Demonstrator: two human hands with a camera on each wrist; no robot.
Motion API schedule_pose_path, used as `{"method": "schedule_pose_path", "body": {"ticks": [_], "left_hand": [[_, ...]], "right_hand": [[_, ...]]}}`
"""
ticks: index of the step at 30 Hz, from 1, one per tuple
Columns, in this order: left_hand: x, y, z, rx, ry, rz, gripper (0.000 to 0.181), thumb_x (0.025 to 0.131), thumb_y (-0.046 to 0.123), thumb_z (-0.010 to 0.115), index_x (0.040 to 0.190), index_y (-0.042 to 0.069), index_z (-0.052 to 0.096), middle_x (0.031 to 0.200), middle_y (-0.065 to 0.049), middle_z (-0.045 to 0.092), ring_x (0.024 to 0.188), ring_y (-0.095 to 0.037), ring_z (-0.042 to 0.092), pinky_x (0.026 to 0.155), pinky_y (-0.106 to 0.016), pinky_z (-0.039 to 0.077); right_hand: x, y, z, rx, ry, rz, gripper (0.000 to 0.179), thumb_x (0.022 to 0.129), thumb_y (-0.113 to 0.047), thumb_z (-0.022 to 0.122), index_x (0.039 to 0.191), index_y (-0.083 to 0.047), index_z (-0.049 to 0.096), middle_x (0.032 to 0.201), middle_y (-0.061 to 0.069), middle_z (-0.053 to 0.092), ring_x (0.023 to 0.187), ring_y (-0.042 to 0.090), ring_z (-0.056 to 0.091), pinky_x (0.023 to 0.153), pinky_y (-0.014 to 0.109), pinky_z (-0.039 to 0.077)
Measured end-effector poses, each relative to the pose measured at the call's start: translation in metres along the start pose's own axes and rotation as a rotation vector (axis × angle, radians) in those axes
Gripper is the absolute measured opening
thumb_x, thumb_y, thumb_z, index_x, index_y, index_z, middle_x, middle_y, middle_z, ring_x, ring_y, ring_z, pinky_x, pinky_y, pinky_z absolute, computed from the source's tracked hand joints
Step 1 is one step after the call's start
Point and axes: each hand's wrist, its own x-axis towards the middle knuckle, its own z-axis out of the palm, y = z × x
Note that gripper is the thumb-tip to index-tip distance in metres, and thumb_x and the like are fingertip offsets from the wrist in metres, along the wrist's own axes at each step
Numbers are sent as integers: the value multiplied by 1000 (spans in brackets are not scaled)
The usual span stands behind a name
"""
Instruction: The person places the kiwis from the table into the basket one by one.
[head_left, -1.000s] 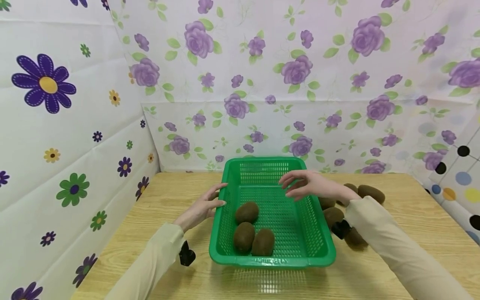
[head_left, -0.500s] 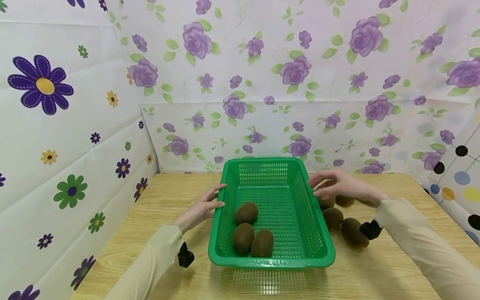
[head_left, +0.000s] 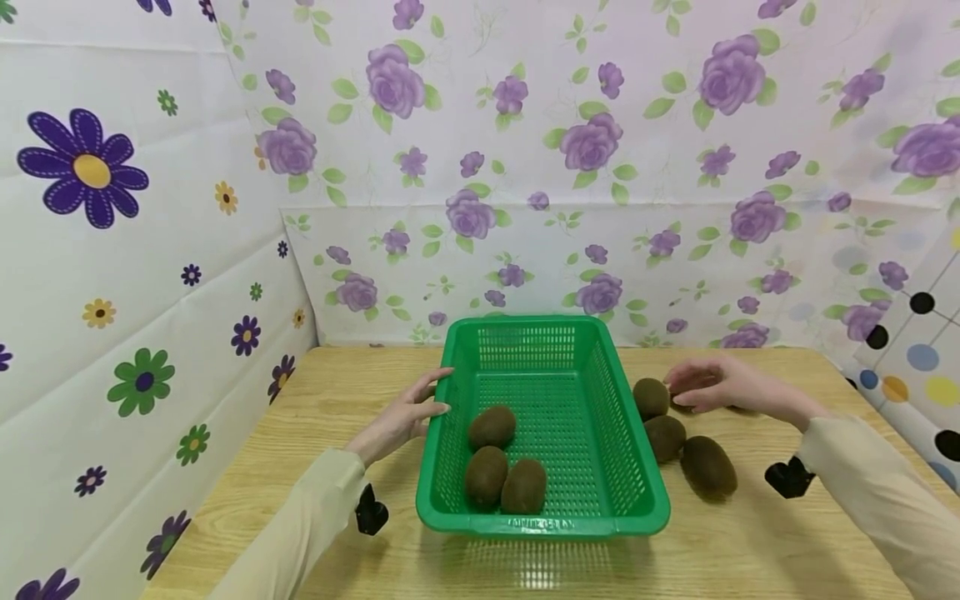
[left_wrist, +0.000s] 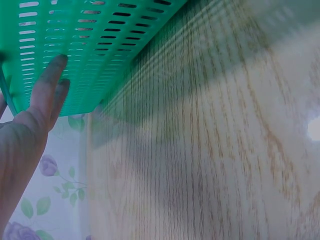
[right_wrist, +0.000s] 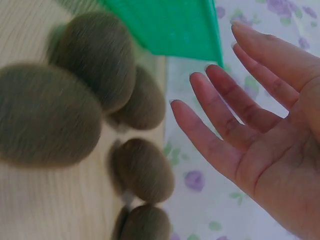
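Observation:
A green plastic basket (head_left: 543, 523) stands on the table with three kiwifruit inside: one kiwifruit (head_left: 492, 427) lies behind two others near its front left. My left hand (head_left: 405, 417) grips the basket's left side, thumb and a finger over the rim. Other fingers (left_wrist: 45, 90) lie along the slotted outer wall in the left wrist view. Right of the basket, my right hand (head_left: 723, 385) hovers over the kiwifruit at the back and partly covers them. It holds nothing, and in the right wrist view its fingers (right_wrist: 210, 135) are spread and relaxed, apart from the fruit.
Several loose kiwifruit (head_left: 708, 467) lie on the wooden table (head_left: 360, 542) along the basket's right side. A flowered sheet (head_left: 525, 167) hangs behind the table's back edge, and another sheet (head_left: 150, 275) hangs at the left.
My right hand has moved right, from above the basket's inside, past its right rim, to the kiwifruit on the table. My left hand and the basket have stayed in place.

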Motion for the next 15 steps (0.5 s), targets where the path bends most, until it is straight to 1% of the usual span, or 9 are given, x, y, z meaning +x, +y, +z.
{"method": "schedule_pose_path", "body": {"ticks": [3, 5, 10, 13, 15], "left_hand": [[-1, 1, 0, 9, -1, -2, 62, 94, 6, 47, 146, 16, 15, 144, -14, 10, 121, -41, 32, 84, -48, 42], [-1, 1, 0, 14, -2, -2, 62, 94, 6, 47, 146, 17, 15, 144, -13, 10, 121, -41, 32, 84, -48, 42], [-1, 1, 1, 20, -1, 1, 61, 94, 6, 47, 146, 17, 16, 144, -14, 11, 120, -41, 33, 83, -49, 42], [-1, 1, 0, 19, 2, -1, 60, 94, 6, 46, 145, 18, 17, 144, -14, 12, 119, -40, 34, 83, -48, 42], [0, 0, 0, 19, 4, -4, 60, 94, 6, 46, 145, 18, 17, 144, -13, 12, 119, -39, 35, 83, -48, 42]], "right_hand": [[-7, 9, -3, -7, -2, 48, 35, 88, -14, 60, 119, 2, 53, 116, 21, 51, 100, 25, 55, 76, 41, 48], [-12, 14, -5, -12, -12, 60, 35, 89, -15, 60, 119, 1, 53, 116, 19, 51, 102, 27, 54, 77, 40, 48], [-24, 25, -9, 7, -44, 72, 36, 89, -12, 59, 120, 4, 51, 117, 22, 49, 102, 27, 54, 78, 41, 47], [-31, 31, -10, 25, -62, 112, 36, 89, -12, 59, 121, 3, 51, 118, 21, 48, 102, 24, 53, 79, 41, 46], [-35, 34, -11, 38, -73, 133, 35, 89, -12, 58, 120, 3, 51, 119, 22, 47, 102, 26, 53, 78, 43, 47]]}}
